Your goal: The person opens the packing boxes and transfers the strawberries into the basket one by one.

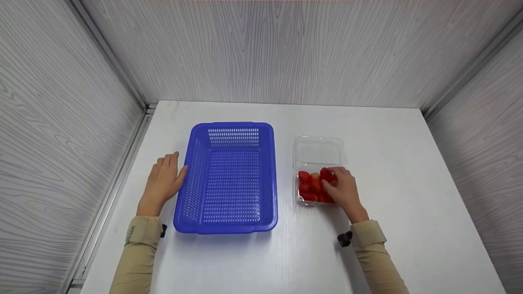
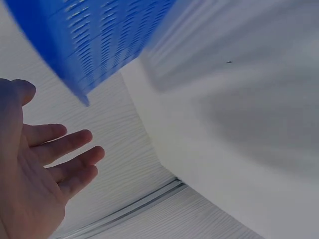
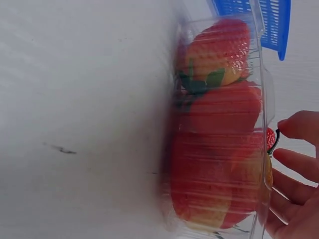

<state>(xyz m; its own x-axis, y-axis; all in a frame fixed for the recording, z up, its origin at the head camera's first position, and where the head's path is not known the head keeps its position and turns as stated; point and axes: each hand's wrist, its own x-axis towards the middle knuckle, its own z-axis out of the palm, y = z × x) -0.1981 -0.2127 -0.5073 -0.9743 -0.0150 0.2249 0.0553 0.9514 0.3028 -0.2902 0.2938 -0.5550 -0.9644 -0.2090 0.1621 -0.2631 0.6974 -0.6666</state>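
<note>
Several red strawberries lie in a clear plastic clamshell box whose lid is folded back. My right hand reaches over the box's right side, thumb and fingers curled about one strawberry at the top. In the right wrist view, a dark stem shows between thumb and forefinger; the box wall hides part of that fruit. A blue slotted plastic basket stands left of the box with nothing in it. Beside its left rim is my left hand, fingers extended and holding nothing, thumb close to the rim.
Both things stand on a white table. The clear lid lies toward the far side of the box. Grey wood-grained panels enclose the table at the back and sides. A metal frame rail runs along the left edge.
</note>
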